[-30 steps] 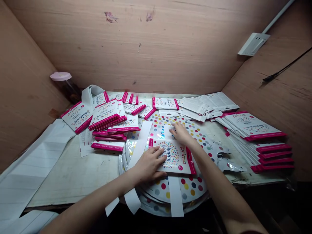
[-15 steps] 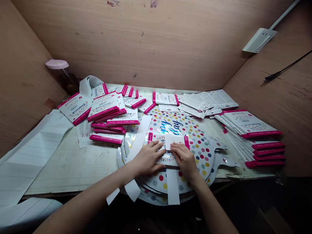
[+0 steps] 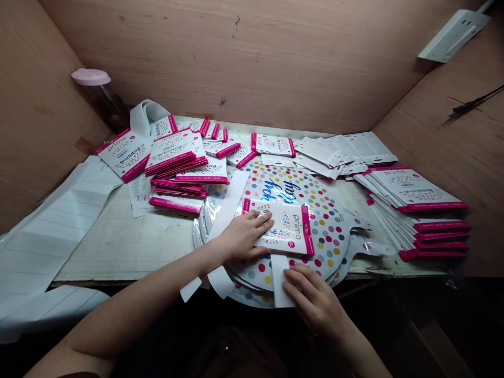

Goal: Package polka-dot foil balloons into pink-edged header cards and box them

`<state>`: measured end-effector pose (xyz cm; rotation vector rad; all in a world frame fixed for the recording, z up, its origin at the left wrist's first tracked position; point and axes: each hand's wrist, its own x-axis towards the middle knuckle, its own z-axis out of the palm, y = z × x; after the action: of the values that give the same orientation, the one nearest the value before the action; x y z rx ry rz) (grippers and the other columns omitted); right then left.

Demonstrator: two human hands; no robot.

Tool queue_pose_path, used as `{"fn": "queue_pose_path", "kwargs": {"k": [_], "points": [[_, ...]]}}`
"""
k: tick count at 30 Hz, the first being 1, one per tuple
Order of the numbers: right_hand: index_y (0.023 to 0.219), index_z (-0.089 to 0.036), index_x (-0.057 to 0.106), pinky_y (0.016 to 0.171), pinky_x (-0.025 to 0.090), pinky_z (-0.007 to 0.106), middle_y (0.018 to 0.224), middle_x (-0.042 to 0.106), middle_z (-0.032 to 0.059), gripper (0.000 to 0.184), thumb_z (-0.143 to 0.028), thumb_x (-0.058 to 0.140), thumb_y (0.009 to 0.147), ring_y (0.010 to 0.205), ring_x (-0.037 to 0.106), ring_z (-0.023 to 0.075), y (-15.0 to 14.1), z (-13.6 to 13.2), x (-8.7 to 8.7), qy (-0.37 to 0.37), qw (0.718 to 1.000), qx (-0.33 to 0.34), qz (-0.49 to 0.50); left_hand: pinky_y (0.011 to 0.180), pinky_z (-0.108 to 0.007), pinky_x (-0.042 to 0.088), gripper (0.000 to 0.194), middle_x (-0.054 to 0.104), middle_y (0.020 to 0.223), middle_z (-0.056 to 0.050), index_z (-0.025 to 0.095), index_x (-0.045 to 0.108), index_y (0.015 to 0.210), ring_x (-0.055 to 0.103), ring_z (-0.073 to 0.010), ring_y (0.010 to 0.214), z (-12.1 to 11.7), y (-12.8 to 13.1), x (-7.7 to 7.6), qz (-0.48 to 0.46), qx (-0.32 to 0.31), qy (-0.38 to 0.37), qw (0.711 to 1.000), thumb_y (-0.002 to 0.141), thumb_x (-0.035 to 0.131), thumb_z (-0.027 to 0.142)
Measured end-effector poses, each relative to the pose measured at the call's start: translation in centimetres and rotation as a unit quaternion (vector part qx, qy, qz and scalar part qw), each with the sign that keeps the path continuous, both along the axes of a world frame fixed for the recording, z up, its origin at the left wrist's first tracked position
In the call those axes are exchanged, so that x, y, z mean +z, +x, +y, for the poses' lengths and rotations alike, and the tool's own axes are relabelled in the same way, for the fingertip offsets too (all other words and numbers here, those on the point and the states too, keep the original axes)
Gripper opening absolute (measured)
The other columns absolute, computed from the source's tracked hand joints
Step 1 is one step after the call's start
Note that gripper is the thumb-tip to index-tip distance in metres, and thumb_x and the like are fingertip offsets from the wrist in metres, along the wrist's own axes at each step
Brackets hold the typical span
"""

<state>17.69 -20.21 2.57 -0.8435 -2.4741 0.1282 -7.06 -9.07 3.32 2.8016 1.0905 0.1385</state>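
A white and pink balloon packet (image 3: 296,226) printed "prima" lies on a stack of flat foil balloons (image 3: 321,210) with coloured dots and blue lettering. My left hand (image 3: 246,234) lies flat over the packet's left part, fingers stretched out, pressing it down. From under the packet's near edge a white paper strip (image 3: 279,281) runs down toward me. My right hand (image 3: 313,294) has its curled fingers at the strip's right edge near the lower end; its thumb is hidden. Another white strip (image 3: 228,205) crosses the balloons' left side, passing under my left forearm.
Piles of similar packets stand at the left (image 3: 173,152) and right (image 3: 421,194). Printed white cards (image 3: 334,152) lie at the back. A long white paper band (image 3: 74,226) hangs over the left edge. A pink-lidded jar (image 3: 91,77) stands in the back corner; a power socket (image 3: 452,35) is on the wall.
My right hand has left the packet's top and moved down to the paper strip. The short white piece over the packet's front has gone from there. My left hand stays on the packet.
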Motion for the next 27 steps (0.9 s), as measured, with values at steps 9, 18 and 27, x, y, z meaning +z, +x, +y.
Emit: {"fn": "queue_pose_path", "kwargs": {"k": [9,18,27], "points": [[0.080,-0.023,0.067,0.072,0.050,0.039,0.079,0.062,0.0048,0.018,-0.034,0.059,0.090,0.081,0.059,0.0228,-3.0,12.2,0.5,-0.194,0.953,-0.138,0.188,0.109,-0.048,0.036,0.065,0.046,0.149,-0.011,0.013,0.052,0.134,0.043,-0.0365,0.127,0.0,-0.1,-0.8,-0.048,-0.003,-0.012,0.999,0.088,0.053,0.059],[0.079,-0.022,0.063,0.070,0.047,0.034,0.081,0.060,0.0028,0.020,-0.039,0.062,0.090,0.078,0.057,0.0197,-2.4,12.9,-2.1,-0.237,0.932,-0.142,0.236,0.119,-0.057,0.017,0.062,0.030,0.156,-0.017,0.015,0.058,0.114,0.019,-0.0396,0.147,2.2,-0.2,-1.2,-0.096,-0.061,-0.045,0.992,0.077,0.066,0.064],[0.076,-0.022,0.062,0.080,0.045,0.041,0.084,0.057,0.0045,0.017,-0.034,0.062,0.088,0.086,0.053,0.0235,-3.0,13.0,-2.3,-0.215,0.936,-0.200,0.195,0.121,-0.053,0.016,0.103,0.043,0.149,-0.019,0.014,0.022,0.148,0.033,-0.0326,0.143,2.2,-0.3,-2.1,-0.162,-0.025,-0.095,0.982,0.072,0.073,0.061]]}}
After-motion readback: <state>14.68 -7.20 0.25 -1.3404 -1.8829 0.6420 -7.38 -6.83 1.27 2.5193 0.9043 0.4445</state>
